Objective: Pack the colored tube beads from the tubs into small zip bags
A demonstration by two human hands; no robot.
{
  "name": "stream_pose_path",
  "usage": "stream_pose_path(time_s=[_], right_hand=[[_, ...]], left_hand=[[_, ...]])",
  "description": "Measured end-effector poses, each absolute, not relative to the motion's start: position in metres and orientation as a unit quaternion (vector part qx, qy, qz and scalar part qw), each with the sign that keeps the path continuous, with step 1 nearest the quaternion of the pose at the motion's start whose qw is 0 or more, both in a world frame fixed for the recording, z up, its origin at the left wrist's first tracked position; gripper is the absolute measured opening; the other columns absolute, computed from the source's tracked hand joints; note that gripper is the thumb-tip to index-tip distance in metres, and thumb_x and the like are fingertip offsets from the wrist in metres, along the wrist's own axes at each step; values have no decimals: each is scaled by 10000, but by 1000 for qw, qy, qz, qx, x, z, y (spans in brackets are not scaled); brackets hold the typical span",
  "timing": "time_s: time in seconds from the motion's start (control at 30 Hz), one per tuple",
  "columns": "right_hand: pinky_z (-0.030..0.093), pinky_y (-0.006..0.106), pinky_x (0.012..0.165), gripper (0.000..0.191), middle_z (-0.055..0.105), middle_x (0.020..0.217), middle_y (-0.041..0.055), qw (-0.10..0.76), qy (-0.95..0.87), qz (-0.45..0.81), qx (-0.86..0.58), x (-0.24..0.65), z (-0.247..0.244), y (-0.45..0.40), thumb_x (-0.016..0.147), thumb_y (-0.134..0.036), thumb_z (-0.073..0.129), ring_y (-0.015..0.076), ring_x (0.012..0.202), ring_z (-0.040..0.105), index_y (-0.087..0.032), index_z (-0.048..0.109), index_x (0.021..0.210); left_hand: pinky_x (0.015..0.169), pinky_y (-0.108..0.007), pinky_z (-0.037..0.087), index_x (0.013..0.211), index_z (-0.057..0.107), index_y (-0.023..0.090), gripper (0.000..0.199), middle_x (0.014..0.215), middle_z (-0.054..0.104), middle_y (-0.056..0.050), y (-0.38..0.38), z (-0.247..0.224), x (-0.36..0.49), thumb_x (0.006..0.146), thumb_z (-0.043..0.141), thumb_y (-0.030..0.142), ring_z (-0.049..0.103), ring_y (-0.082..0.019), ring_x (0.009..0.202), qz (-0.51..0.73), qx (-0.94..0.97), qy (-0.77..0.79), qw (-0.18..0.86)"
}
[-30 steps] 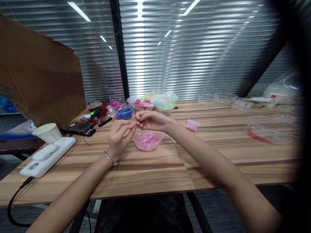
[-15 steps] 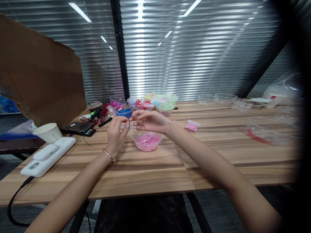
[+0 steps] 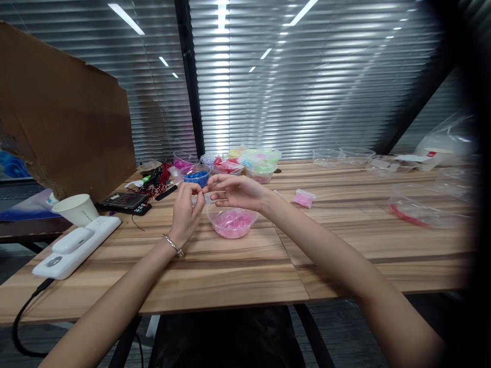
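My left hand [image 3: 186, 208], with a silver bracelet at the wrist, is closed in a pinch of thumb and forefinger. Whatever lies between those fingertips is too small to make out. From the right, my right hand [image 3: 240, 192] reaches in, its foremost fingertips meeting those of my left hand in a loose pinch. Its lower fingers are half stretched and apart. Directly below my right hand stands a clear round bowl [image 3: 233, 236] holding pink material [image 3: 233, 221]. Just behind the fingertips is another clear bowl with blue contents [image 3: 196, 177].
Bowls of coloured packets [image 3: 261, 161] stand at the back. A small pink bag [image 3: 304, 198] lies right of my hands. To the left are a paper cup [image 3: 75, 209], a white charging pad [image 3: 79, 248] and a cardboard sheet [image 3: 69, 112]. Clear containers [image 3: 429, 209] stand at the right.
My left hand's fingertips have shifted very slightly to the left. My right hand, the bowls and the bags stay in place.
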State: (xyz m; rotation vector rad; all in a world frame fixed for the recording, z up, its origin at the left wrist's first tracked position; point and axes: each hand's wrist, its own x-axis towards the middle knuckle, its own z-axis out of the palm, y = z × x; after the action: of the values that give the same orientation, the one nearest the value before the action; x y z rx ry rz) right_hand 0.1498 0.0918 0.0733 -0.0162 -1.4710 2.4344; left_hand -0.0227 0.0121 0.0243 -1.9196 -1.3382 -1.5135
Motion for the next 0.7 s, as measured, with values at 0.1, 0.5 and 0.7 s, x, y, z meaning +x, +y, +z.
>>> stream_pose_path(time_s=[0.1, 0.5, 0.7], right_hand=[[498, 265, 789, 202, 627, 1022, 45, 149, -512, 845, -14, 150, 74, 91, 810, -104, 637, 127, 879, 598, -151, 640, 1007], [499, 235, 703, 163, 622, 921, 33, 167, -534, 828, -17, 151, 79, 91, 804, -91, 603, 114, 786, 570, -153, 639, 950], [459, 199, 632, 128, 538, 737, -7, 151, -536, 831, -3, 150, 77, 91, 786, -55, 570, 87, 655, 492, -151, 614, 857]], left_hand=[[703, -280, 424, 866, 488, 193, 64, 834, 522, -19, 12, 24, -23, 895, 477, 137, 505, -159, 781, -536, -678, -474, 171], [709, -277, 429, 871, 506, 189, 57, 840, 535, -21, 11, 24, -24, 913, 481, 159, 513, -155, 788, -546, -668, -479, 162], [791, -312, 481, 941, 599, 190, 66, 896, 634, -39, 1, 30, -16, 901, 558, 159, 579, -169, 865, -535, -698, -432, 199]])
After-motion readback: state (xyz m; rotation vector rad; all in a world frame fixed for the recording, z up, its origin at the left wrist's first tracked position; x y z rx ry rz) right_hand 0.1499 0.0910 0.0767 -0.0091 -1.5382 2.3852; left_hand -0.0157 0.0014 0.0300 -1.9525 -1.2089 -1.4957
